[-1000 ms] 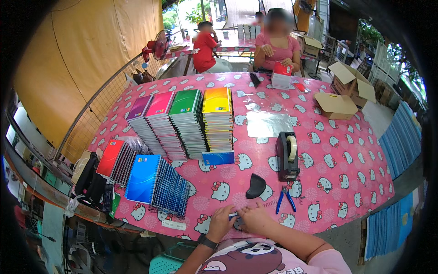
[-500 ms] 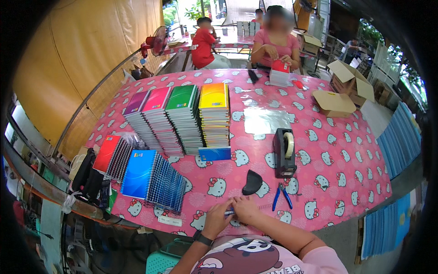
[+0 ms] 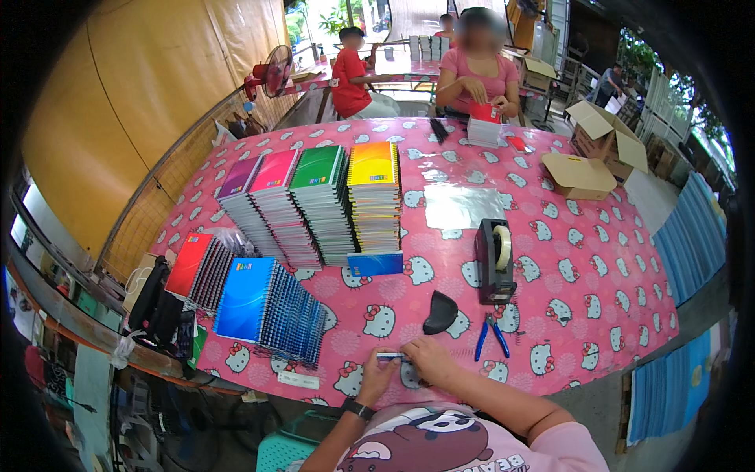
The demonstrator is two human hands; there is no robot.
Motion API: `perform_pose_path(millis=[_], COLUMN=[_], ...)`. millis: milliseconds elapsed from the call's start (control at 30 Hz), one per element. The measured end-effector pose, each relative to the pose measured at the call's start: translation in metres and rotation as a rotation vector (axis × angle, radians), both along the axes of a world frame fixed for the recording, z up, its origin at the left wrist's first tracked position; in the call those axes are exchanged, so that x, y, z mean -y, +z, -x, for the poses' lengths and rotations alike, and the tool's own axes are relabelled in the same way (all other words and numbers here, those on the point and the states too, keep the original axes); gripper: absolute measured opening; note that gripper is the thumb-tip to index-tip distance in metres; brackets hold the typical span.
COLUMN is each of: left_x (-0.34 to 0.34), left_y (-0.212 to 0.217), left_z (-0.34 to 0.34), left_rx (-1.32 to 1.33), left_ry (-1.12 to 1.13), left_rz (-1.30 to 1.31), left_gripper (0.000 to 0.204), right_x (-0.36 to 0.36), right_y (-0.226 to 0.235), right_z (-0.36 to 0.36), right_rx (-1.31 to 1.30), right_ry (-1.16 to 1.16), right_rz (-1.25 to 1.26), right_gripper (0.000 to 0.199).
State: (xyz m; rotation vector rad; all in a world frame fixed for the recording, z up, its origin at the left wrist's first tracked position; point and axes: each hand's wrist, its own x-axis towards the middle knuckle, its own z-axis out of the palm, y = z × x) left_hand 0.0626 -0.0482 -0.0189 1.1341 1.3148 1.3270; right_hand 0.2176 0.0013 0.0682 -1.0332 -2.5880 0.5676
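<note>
Close to the table's near edge, my left hand (image 3: 377,376) is closed on a small notebook (image 3: 388,355), seen nearly edge-on as a thin white and blue strip. My right hand (image 3: 427,362) is pinched at the notebook's right end, its fingertips partly hidden. Just beyond my right hand lies a black half-round piece (image 3: 440,313). To its right are blue-handled cutting pliers (image 3: 491,338), handles apart. A black tape dispenser (image 3: 495,262) with a clear roll stands behind the pliers.
Blue (image 3: 248,303) and red (image 3: 189,263) spiral notebooks are stacked left. Behind them rise purple, pink, green and yellow (image 3: 373,169) stacks, with a small blue notebook (image 3: 375,263) in front. Across the table (image 3: 566,330), a person handles a red notebook (image 3: 484,112). Cardboard boxes (image 3: 605,141) stand far right.
My left hand has drawn slightly back from my right, baring more of the notebook. The wire coil that stuck out right of my right hand no longer shows there. The view has shifted slightly.
</note>
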Motion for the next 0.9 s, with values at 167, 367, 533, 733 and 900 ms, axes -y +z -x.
perform_pose_path(millis=[167, 367, 533, 733, 900], left_x=[-0.004, -0.004, -0.007, -0.004, -0.005], left_y=[-0.005, 0.001, -0.025, -0.009, -0.027], left_z=[0.002, 0.005, 0.006, 0.002, 0.014], left_rx=[-0.139, -0.088, 0.013, 0.062, -0.189], left_ry=[-0.054, -0.087, -0.101, -0.16, -0.099], left_rz=[0.01, 0.026, 0.039, 0.181, -0.157], left_gripper=[0.023, 0.021, 0.018, 0.017, 0.018], right_x=[-0.001, -0.007, -0.013, -0.019, -0.006], right_y=[-0.009, 0.031, -0.013, -0.015, 0.0], right_z=[0.01, 0.017, 0.032, 0.039, 0.044], right_rx=[0.335, 0.519, 0.524, 0.625, 0.486], right_ry=[-0.006, 0.014, -0.071, 0.002, -0.123], right_rz=[0.049, 0.131, 0.019, 0.174, -0.134], right_gripper=[0.052, 0.077, 0.08, 0.082, 0.076])
